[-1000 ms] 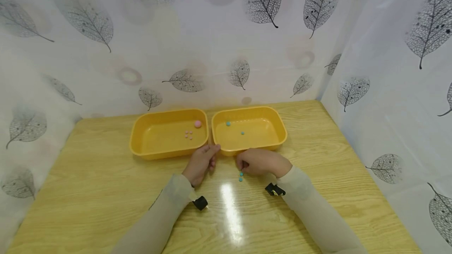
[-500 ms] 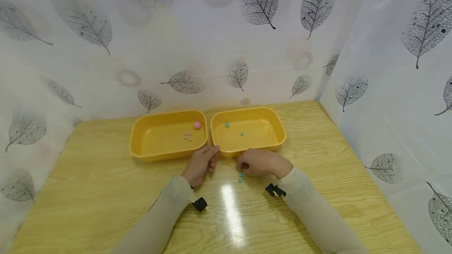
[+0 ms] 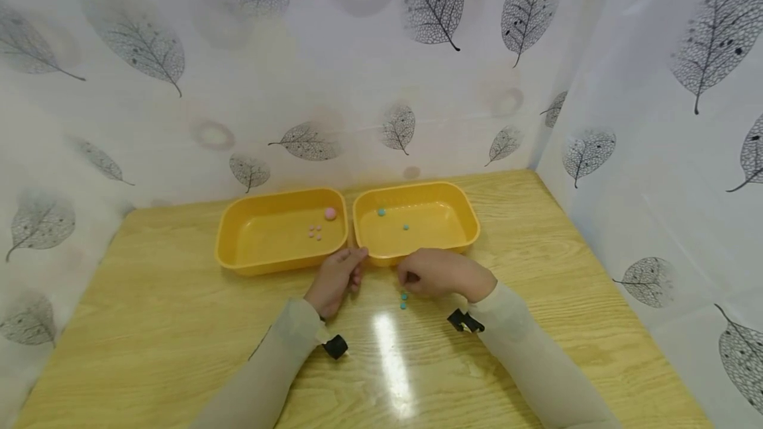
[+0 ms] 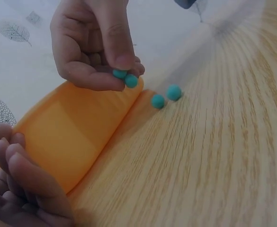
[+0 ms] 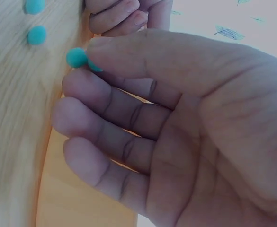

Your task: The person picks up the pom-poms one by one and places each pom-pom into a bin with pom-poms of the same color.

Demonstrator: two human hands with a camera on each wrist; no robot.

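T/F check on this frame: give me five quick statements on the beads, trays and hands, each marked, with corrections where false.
1. The right hand pinches two teal beads. True.
2. Two more teal beads lie loose on the wooden table. True.
3. The pink beads sit in the right tray. False: the pink beads are in the left tray; the right tray holds two teal ones.
4. The left hand holds a pink bead in its grip. False: no bead shows in it; it rests on the table by the trays' near rims.
5. The two trays stand far apart. False: they stand side by side, nearly touching.
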